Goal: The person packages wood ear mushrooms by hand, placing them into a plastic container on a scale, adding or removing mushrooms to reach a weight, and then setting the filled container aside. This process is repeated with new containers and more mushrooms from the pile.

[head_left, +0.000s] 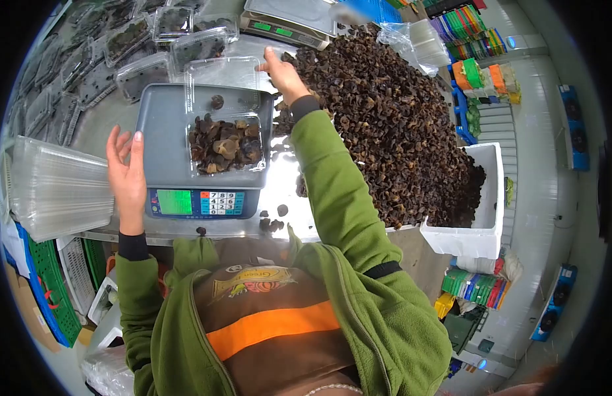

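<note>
A clear plastic tray (225, 170) with dark brown mushroom-like pieces (225, 144) in it rests on the digital scale (162, 125), its clear lid folded back. My left hand (127, 168) is raised at the scale's left edge, fingers apart and empty. My right hand (284, 74) is beyond the scale's upper right corner, beside the large heap of the same pieces (385, 119). Its fingers are spread, with nothing visible in them. The scale's green display (174, 202) is lit.
Stacked empty clear trays (58, 188) stand at the left. Filled closed trays (128, 39) cover the upper left. A second scale (289, 20) sits at the top. A white foam box (464, 239) holds the heap's right end. Loose pieces (282, 210) lie near the front edge.
</note>
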A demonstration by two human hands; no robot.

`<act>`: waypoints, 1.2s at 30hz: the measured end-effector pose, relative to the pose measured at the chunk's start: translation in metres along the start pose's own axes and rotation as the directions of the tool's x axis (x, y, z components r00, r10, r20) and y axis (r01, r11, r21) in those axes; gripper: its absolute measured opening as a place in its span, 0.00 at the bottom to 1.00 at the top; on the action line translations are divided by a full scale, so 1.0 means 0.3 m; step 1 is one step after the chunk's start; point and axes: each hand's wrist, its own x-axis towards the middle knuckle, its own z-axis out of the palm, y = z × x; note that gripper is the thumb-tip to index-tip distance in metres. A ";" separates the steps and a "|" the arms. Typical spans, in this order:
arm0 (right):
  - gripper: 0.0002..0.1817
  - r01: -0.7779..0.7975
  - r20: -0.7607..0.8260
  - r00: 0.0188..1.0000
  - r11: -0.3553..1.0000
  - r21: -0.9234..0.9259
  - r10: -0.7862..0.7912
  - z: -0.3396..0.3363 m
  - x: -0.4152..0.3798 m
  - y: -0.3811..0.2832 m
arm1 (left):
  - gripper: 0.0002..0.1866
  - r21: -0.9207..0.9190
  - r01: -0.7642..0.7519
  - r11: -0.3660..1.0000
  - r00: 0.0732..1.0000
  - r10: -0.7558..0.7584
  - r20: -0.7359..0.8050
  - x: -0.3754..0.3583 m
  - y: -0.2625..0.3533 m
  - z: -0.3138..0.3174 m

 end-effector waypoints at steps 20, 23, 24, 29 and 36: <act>0.18 -0.079 0.153 0.987 0.975 0.206 0.047 0.041 -0.596 0.211 | 0.11 0.061 0.504 0.862 0.654 -0.426 0.625 -0.162 -0.183 0.084; 0.18 -0.163 0.177 0.981 0.839 0.519 0.081 0.091 -0.552 0.227 | 0.04 -0.225 0.650 0.726 0.647 -0.374 0.664 -0.155 -0.218 0.109; 0.19 -0.124 0.160 0.986 0.837 0.533 0.045 0.104 -0.534 0.206 | 0.04 -0.276 0.623 0.732 0.697 -0.359 0.621 -0.147 -0.203 0.111; 0.25 0.218 -0.018 0.960 0.701 0.679 -0.281 0.137 -0.425 -0.145 | 0.04 -0.666 0.303 0.681 0.933 -0.070 0.353 0.130 -0.060 0.065; 0.19 0.294 0.068 0.929 0.836 0.464 -0.365 0.108 -0.436 -0.080 | 0.25 -0.301 -0.185 0.936 0.981 0.161 -0.104 0.285 0.311 -0.197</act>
